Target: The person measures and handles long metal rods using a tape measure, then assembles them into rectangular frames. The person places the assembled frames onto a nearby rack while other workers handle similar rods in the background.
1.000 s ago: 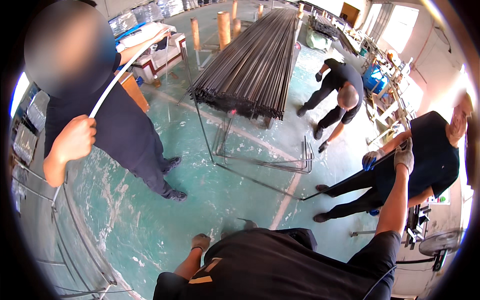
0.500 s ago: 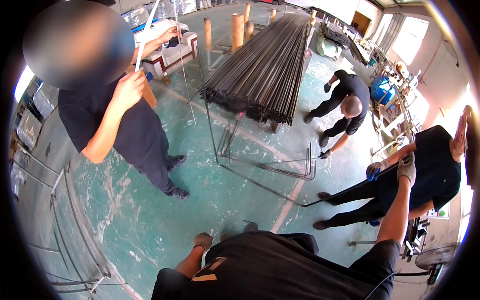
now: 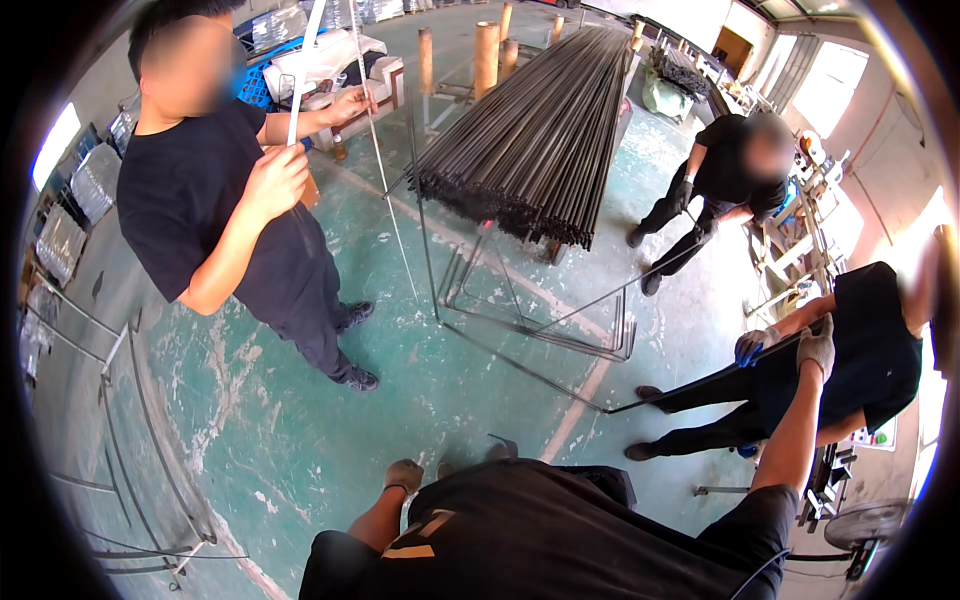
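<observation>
the right hand (image 3: 816,352), in a pale glove, is gripping a long dark bent tube (image 3: 525,368) near its upper end, fingers curled around it, just beside a co-worker's blue-and-grey gloved hand (image 3: 756,346). the tube is slanting down to the green floor (image 3: 300,470), bending there — and rising again at its far end, before a big bundle of dark tubes (image 3: 530,140). the left hand (image 3: 404,475), also gloved, is hanging near the torso; whether it is holding anything, i cannot tell.
</observation>
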Demonstrator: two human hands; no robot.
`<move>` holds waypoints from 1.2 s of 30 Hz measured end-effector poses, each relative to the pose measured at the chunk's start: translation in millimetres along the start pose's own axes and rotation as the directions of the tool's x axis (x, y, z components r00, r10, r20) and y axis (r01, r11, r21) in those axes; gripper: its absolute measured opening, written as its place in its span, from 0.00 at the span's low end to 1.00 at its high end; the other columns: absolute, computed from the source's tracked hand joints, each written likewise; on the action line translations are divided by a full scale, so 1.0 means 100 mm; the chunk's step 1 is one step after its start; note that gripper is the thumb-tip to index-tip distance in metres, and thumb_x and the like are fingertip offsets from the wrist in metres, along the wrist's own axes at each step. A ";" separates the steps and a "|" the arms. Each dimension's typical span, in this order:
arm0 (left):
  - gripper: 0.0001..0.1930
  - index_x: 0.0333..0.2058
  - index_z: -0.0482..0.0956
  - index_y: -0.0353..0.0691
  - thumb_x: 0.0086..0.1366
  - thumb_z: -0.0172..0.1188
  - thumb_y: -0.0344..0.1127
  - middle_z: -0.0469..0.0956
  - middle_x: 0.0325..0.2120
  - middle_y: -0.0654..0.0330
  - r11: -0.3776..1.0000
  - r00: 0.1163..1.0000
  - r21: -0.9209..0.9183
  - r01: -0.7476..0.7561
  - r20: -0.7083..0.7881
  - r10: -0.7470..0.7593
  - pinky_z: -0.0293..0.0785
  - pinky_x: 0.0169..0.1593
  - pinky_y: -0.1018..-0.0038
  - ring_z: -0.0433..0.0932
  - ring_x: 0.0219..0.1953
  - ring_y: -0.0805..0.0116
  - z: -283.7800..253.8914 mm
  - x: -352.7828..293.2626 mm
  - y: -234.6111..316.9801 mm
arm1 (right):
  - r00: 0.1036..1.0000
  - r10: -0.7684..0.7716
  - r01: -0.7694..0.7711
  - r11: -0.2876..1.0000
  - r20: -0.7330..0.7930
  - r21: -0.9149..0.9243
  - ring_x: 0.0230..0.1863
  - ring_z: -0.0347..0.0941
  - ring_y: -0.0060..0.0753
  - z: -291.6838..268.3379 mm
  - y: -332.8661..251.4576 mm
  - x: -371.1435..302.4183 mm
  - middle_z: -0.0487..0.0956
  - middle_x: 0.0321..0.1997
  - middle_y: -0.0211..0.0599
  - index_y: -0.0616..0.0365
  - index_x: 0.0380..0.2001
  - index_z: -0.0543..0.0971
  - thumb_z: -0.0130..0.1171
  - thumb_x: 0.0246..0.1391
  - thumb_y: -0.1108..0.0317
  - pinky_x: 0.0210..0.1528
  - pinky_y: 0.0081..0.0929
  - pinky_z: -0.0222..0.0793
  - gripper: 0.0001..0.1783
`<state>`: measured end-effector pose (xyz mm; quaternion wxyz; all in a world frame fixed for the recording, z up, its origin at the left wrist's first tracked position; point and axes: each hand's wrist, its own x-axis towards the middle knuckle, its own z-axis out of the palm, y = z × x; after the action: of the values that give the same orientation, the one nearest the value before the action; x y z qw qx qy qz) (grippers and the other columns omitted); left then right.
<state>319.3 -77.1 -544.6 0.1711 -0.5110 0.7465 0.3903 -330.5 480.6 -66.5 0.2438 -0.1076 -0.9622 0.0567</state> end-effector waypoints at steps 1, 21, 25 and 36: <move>0.19 0.44 0.90 0.43 0.62 0.63 0.47 0.88 0.45 0.42 1.000 1.000 0.003 0.006 -0.002 -0.006 0.81 0.58 0.54 0.85 0.53 0.39 -0.01 -0.02 0.00 | 1.000 0.003 -0.003 1.000 -0.010 0.010 0.59 0.83 0.62 -0.04 -0.06 -0.04 0.84 0.62 0.54 0.33 0.81 0.60 0.60 0.68 0.54 0.61 0.53 0.78 0.41; 0.18 0.43 0.91 0.42 0.65 0.62 0.49 0.88 0.45 0.44 1.000 0.999 0.004 0.023 -0.037 -0.023 0.81 0.58 0.53 0.85 0.53 0.40 -0.01 -0.22 -0.08 | 0.138 -0.355 -0.035 0.931 0.925 0.363 0.30 0.86 0.33 2.20 -0.76 -4.27 0.90 0.37 0.42 0.59 0.56 0.86 0.71 0.60 0.56 0.38 0.33 0.83 0.25; 0.18 0.42 0.91 0.43 0.64 0.62 0.49 0.88 0.45 0.45 0.998 0.999 0.045 0.050 -0.010 -0.049 0.81 0.58 0.53 0.85 0.52 0.40 -0.02 -0.30 -0.12 | 0.260 -0.286 -0.107 0.941 0.922 0.322 0.28 0.84 0.31 2.54 -0.49 -4.24 0.87 0.32 0.36 0.59 0.50 0.87 0.70 0.61 0.59 0.31 0.31 0.81 0.19; 0.16 0.41 0.92 0.45 0.63 0.61 0.46 0.88 0.45 0.47 0.996 0.994 -0.017 0.088 -0.056 -0.089 0.82 0.58 0.54 0.86 0.52 0.43 0.03 -0.51 0.13 | 0.041 -0.269 -0.241 0.932 0.962 0.271 0.32 0.85 0.34 2.67 -0.57 -4.29 0.88 0.37 0.39 0.61 0.45 0.87 0.68 0.65 0.64 0.35 0.34 0.85 0.13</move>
<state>328.6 -40.3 -508.1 0.1634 -0.5555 0.7249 0.3731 -100.9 309.1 -487.0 -0.4756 0.0188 -0.8307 0.2886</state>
